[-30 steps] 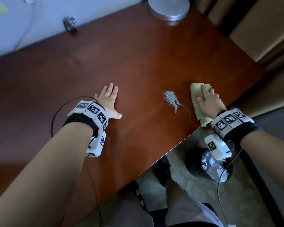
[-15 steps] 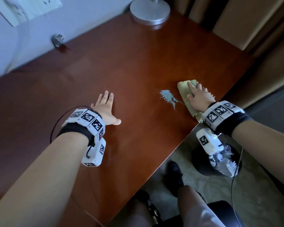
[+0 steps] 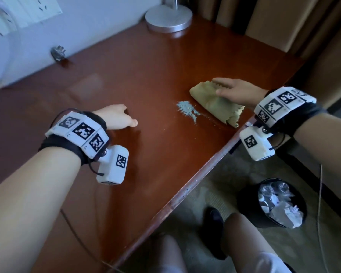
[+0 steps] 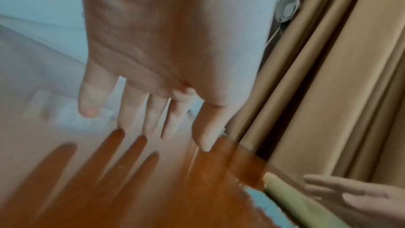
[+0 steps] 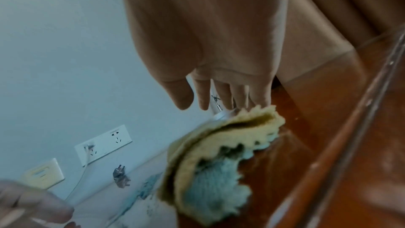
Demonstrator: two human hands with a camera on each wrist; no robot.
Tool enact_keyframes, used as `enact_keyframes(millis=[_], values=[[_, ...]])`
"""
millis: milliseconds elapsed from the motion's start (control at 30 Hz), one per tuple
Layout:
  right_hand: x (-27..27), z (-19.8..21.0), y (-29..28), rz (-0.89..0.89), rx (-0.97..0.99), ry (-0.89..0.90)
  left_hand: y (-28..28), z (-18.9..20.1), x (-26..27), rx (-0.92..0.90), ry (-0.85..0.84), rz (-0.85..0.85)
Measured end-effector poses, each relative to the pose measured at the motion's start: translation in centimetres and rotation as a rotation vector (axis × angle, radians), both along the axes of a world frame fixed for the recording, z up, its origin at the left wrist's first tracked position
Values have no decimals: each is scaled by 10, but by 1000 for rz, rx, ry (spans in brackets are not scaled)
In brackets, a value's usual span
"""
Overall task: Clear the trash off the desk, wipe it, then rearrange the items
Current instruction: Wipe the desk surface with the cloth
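Observation:
A folded yellow-green cloth (image 3: 215, 101) lies on the reddish wooden desk (image 3: 146, 79) near its right edge. My right hand (image 3: 232, 89) is over the cloth's far side with straight fingers (image 5: 258, 96); their tips reach the cloth (image 5: 219, 145). Left of the cloth sits a small pile of pale blue-grey powder (image 3: 186, 110). My left hand (image 3: 116, 117) is flat, palm down, just over the desk to the left of the pile, its fingers (image 4: 153, 119) spread and mirrored in the glossy top. It holds nothing.
A round silver lamp base (image 3: 168, 18) stands at the desk's far edge. A small metal plug (image 3: 57, 53) lies by the wall, under wall sockets (image 3: 24, 12). A black bin (image 3: 272, 203) with crumpled trash stands on the carpet to the right. Tan curtains (image 3: 283, 26) hang behind.
My right hand has turned from pressing the cloth down to lying along its far side with fingers straight. My left hand has slid a little right towards the powder.

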State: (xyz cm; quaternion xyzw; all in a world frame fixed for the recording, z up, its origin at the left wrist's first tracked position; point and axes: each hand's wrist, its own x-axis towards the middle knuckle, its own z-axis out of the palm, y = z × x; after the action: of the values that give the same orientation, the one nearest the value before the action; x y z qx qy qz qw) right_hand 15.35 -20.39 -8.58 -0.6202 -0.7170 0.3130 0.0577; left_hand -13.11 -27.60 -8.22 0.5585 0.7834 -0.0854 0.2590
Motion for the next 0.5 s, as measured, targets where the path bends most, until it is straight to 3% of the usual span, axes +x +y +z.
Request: enact_keyframes(millis=[133,333,500], values=[[21,-2,-11,-85,186,180,-2,28,32,179,-172,49],[71,-14,-40,-184,436,267,-26,44,102,427,-387,39],[137,-22,-86,-216,423,148,-56,48,170,529,-518,-44]])
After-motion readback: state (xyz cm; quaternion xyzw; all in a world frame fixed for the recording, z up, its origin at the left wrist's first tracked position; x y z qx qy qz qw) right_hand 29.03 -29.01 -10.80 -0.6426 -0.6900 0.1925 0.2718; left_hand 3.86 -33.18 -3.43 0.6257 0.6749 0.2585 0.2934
